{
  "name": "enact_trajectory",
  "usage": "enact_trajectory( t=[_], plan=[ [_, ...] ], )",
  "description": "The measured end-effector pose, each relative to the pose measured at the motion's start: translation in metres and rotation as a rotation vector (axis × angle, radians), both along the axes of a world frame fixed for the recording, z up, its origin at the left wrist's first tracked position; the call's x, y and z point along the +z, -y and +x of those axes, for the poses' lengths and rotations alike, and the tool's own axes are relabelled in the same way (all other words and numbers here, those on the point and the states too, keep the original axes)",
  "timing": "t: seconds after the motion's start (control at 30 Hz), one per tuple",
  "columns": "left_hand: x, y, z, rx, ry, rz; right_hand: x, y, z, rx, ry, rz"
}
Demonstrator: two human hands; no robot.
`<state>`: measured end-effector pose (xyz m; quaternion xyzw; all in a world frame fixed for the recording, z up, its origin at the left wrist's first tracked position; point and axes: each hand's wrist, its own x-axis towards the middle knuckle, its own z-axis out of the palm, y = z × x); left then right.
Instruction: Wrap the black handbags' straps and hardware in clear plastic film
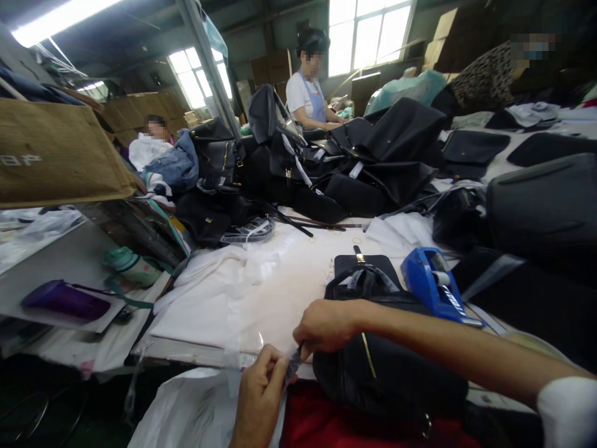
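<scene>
My left hand [262, 395] is closed at the table's front edge, thumb against fingers, on a short dark strip with clear plastic [293, 364] around it. It looks like a bag strap, though most of it is hidden by my fingers. My right hand [329, 326] pinches the upper end of the same strip, just above and to the right. Under my right forearm lies a black backpack [396, 367] with a gold zipper, its flap with a gold clasp [359, 256] pointing away from me. Red cloth [303, 417] shows below the backpack.
A blue tape dispenser [426, 280] stands right of the backpack. Black bags [336, 193] are heaped across the back. White sheeting [205, 298] covers the table's left part. A cardboard box [60, 152], green bottle [133, 264] and purple pouch [65, 302] are at left. Other people work beyond the heap.
</scene>
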<state>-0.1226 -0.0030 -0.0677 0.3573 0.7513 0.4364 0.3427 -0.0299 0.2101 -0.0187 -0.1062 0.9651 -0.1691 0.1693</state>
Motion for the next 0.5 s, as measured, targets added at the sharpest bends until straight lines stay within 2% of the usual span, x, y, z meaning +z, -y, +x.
enact_trajectory(
  t=[0.1, 0.23, 0.4, 0.5],
  plan=[
    [0.0, 0.002, -0.001, -0.013, -0.034, -0.01, -0.001, -0.003, 0.002, 0.005, 0.054, -0.12],
    [0.0, 0.005, -0.005, 0.043, -0.024, -0.01, -0.002, -0.016, 0.007, -0.07, 0.053, -0.042],
    [-0.002, -0.004, 0.0, 0.008, 0.06, 0.012, -0.001, -0.004, 0.003, -0.003, -0.015, -0.002],
    [-0.002, -0.004, 0.0, -0.001, 0.02, 0.001, 0.0, -0.004, 0.004, -0.039, 0.061, -0.119]
  ],
)
